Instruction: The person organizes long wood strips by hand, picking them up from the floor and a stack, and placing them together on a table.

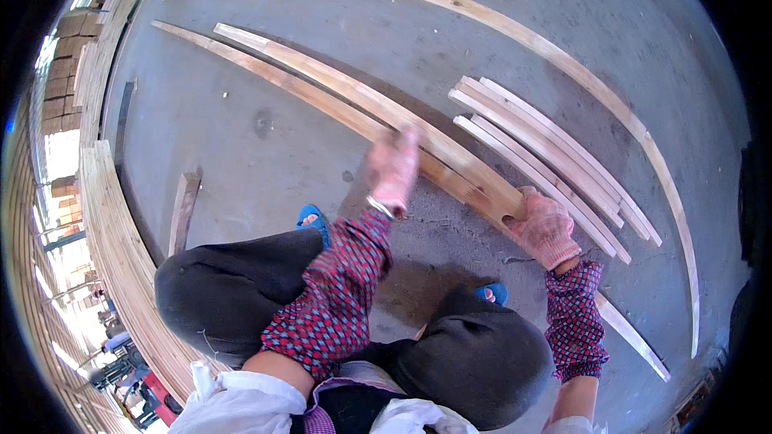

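Two long wooden strips lie side by side on a slant in front of me, the upper strip (322, 69) and the lower strip (277, 84). My right hand (545, 229), in a stained pinkish work glove, is closed round the right end of the upper strip; the lower strip's end is partly hidden behind it. Over the middle of both strips is my left hand (392, 167), gloved alike and smeared by motion. Whether its fingers touch or hold the wood cannot be made out.
Several shorter strips (539, 149) lie grouped beyond my right hand. A long strip (482, 10) bows round the far side. Stacked boards (121, 233) line the left, near a short wood block (184, 210). My blue sandals (315, 221) stand on the grey concrete floor (273, 161).
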The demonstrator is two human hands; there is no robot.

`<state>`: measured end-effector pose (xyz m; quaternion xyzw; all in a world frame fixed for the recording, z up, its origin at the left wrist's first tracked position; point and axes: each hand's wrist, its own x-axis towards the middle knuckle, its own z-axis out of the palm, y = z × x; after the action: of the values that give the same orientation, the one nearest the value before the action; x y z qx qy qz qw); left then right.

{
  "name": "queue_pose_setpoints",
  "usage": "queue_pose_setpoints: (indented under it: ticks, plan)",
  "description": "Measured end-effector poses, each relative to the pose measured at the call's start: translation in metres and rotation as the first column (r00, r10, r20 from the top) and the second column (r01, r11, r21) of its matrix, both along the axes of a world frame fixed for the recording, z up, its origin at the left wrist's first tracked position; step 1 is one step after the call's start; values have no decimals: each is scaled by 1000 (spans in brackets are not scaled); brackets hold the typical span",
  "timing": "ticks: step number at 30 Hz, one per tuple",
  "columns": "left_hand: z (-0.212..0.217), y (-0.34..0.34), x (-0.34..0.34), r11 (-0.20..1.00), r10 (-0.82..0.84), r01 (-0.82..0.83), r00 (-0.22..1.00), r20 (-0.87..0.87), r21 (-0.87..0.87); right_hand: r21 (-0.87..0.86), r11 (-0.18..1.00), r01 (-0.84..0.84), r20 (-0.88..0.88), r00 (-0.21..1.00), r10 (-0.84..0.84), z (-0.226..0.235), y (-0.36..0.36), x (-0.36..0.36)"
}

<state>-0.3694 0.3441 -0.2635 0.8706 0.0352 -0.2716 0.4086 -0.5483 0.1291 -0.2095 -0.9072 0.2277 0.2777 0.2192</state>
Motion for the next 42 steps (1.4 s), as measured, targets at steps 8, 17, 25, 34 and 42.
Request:
queue_pose_setpoints:
  ticks: [8,17,25,34,42]
  plan:
    - [-35,-14,145,827,220,-454,804,552,332,-90,996,-16,-67,998,10,-12,2,8]
    - [-98,-17,164,740,66,-280,935,348,612,-145,988,-58,-155,987,35,27,15,9]
    - [-67,-13,154,849,125,-296,918,377,438,-206,977,-57,-117,993,33,71,35,21]
    - [-78,64,209,866,500,-488,846,186,-111,-198,980,33,-10,999,-35,86,48,-40]
    - [5,70,206,685,252,-356,934,-251,-636,-212,977,-1,232,971,51,-3,3,-61]
